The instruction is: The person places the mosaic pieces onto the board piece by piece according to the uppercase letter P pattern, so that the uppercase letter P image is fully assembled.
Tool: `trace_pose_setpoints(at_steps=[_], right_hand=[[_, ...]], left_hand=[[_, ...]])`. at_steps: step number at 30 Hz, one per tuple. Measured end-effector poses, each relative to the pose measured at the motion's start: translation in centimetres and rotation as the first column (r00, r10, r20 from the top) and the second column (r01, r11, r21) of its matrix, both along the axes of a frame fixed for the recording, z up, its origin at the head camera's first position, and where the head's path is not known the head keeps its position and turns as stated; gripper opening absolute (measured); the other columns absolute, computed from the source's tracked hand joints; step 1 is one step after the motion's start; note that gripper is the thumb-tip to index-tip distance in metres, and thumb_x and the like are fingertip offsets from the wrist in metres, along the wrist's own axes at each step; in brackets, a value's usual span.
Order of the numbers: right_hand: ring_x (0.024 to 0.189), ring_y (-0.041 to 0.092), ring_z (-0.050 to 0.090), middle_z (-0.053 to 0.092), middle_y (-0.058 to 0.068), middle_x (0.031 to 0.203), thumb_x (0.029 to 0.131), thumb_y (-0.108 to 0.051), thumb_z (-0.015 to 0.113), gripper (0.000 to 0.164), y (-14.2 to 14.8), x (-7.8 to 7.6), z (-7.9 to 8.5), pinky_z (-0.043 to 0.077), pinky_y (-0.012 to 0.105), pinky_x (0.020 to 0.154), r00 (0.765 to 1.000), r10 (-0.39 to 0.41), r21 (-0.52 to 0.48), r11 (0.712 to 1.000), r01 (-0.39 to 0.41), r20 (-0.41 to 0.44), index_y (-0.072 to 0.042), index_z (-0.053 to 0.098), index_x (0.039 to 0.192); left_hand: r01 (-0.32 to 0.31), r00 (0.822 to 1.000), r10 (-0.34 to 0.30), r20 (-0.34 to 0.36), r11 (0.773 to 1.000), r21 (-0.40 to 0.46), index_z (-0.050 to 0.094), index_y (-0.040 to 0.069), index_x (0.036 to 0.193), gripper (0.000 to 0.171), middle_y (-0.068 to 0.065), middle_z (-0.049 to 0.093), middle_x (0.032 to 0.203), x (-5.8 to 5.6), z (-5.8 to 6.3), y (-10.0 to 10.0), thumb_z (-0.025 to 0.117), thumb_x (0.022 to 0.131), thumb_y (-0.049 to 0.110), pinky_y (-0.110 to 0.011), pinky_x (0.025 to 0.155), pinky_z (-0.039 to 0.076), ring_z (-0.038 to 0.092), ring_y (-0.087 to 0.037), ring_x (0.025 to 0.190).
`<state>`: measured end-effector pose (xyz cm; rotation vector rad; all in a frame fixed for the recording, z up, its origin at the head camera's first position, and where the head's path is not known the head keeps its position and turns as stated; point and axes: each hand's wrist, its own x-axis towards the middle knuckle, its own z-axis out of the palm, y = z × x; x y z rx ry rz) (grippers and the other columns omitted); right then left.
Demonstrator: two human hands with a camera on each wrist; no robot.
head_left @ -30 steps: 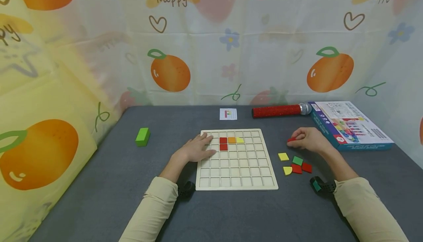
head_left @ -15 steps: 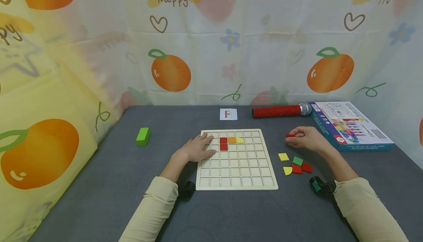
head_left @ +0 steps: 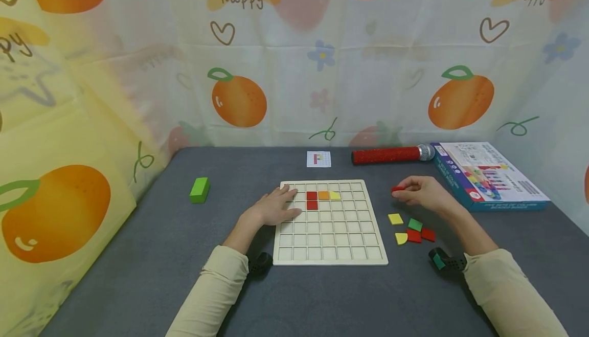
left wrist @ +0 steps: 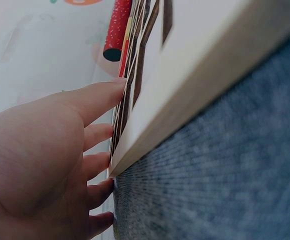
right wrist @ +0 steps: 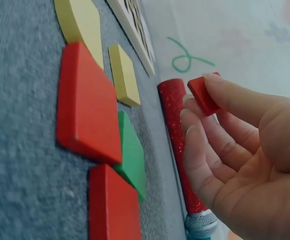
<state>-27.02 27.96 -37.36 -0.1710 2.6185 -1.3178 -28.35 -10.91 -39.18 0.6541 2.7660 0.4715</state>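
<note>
Between thumb and fingertips, my right hand [head_left: 423,192] pinches a small red tile [right wrist: 203,96], raised above the table to the right of the pale grid board [head_left: 330,262]. With fingers spread, my left hand [head_left: 272,209] rests on that board's upper left edge. Near the top of the grid sit a red tile [head_left: 312,195], an orange tile [head_left: 323,195] and a yellow tile [head_left: 335,195] in one row. Another red tile [head_left: 312,205] lies just below the first. Loose tiles lie under my right hand: yellow ones [head_left: 395,219], a green one [head_left: 415,224] and red ones [head_left: 414,236].
A small card with a coloured grid pattern [head_left: 318,159] lies behind the board. Farther right are a red glittery microphone [head_left: 386,155] and a flat printed box [head_left: 492,176]. A green block [head_left: 200,190] stands at the left. A fruit-print cloth [head_left: 285,71] hangs behind the table.
My right hand has shifted slightly left, towards the board, with the red tile in its pinch. The left hand stays in place on the board.
</note>
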Motion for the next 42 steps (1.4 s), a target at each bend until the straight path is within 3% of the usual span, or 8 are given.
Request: trace_pose_setpoints(at_steps=[8,18,30,42], right_hand=[[0.092,0.028,0.064,0.067,0.016,0.107,0.093,-0.023,0.065,0.044,-0.6,0.5,0.0,0.052,0.036,0.083,0.999,0.037,-0.066,0.997,-0.035,0.017,0.007,0.056,0.123],[0.086,0.025,0.066,0.069,0.015,0.101,0.091,-0.024,0.067,0.04,-1.8,0.4,-0.3,0.051,0.031,0.08,0.999,0.03,-0.117,0.993,-0.027,0.029,0.006,0.056,0.113],[0.089,0.022,0.065,0.069,0.012,0.101,0.091,-0.018,0.068,0.042,-4.1,-0.2,-0.1,0.053,0.033,0.081,0.992,0.094,-0.228,0.971,-0.073,0.083,0.011,0.054,0.118],[0.087,0.02,0.066,0.069,0.014,0.103,0.092,-0.016,0.065,0.041,-7.0,-0.8,-0.3,0.053,0.031,0.079,0.984,0.141,-0.225,0.968,-0.113,0.113,0.006,0.055,0.125]], left_hand=[[0.009,1.0,-0.009,0.005,1.0,-0.025,0.029,0.011,0.151,0.066,-0.015,0.018,0.156,0.0,-0.1,0.1,0.05,0.098,0.043,-0.055,0.11,0.014,0.012,-0.034,0.142],[0.015,1.0,-0.015,-0.001,0.999,-0.029,0.029,0.01,0.151,0.066,-0.015,0.018,0.156,-0.1,-0.1,0.1,0.05,0.098,0.042,-0.056,0.109,0.015,0.013,-0.034,0.142],[0.008,1.0,-0.008,-0.011,1.0,-0.025,0.03,0.011,0.151,0.064,-0.015,0.019,0.156,0.1,0.0,0.0,0.05,0.098,0.042,-0.056,0.109,0.016,0.014,-0.034,0.142],[0.003,1.0,-0.004,-0.016,1.0,-0.018,0.031,0.009,0.15,0.064,-0.016,0.021,0.155,0.3,0.2,0.0,0.05,0.098,0.041,-0.056,0.109,0.017,0.015,-0.034,0.142]])
